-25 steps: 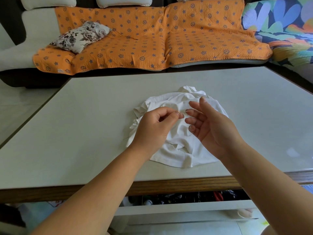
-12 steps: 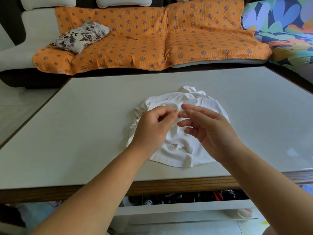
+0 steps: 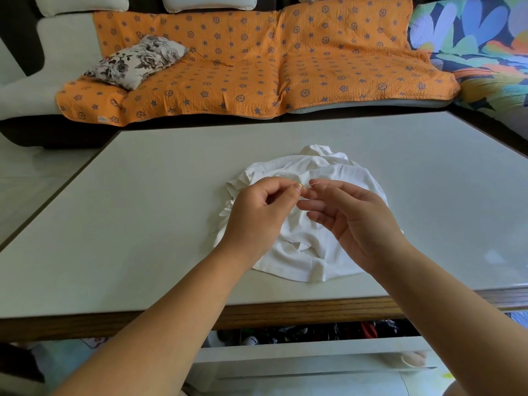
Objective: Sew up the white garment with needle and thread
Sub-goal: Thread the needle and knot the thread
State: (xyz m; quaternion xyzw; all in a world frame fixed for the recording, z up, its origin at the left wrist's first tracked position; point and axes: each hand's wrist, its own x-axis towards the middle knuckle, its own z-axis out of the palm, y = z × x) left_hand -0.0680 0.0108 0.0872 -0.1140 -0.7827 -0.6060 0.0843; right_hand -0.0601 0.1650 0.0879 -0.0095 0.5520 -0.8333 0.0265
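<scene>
A crumpled white garment (image 3: 320, 178) lies on the pale table (image 3: 143, 210), a little right of its middle. Both hands hover just above the garment with their fingertips meeting. My left hand (image 3: 257, 215) pinches the needle between thumb and forefinger; the needle is almost hidden by the fingertips. My right hand (image 3: 354, 221) comes in from the right and its forefinger tip touches the left fingertips. There it pinches a fine white thread (image 3: 314, 183), of which only a short curl shows. The other right fingers are loosely spread.
The table's wooden front edge (image 3: 285, 312) runs below my forearms, with an open drawer of small items (image 3: 314, 332) beneath it. Behind the table stands a sofa with an orange patterned cover (image 3: 257, 61) and a floral cushion (image 3: 134, 61).
My right hand has turned from an open, upright palm and lowered. Its forefinger has come to meet the left fingertips. The left hand and the garment have stayed put.
</scene>
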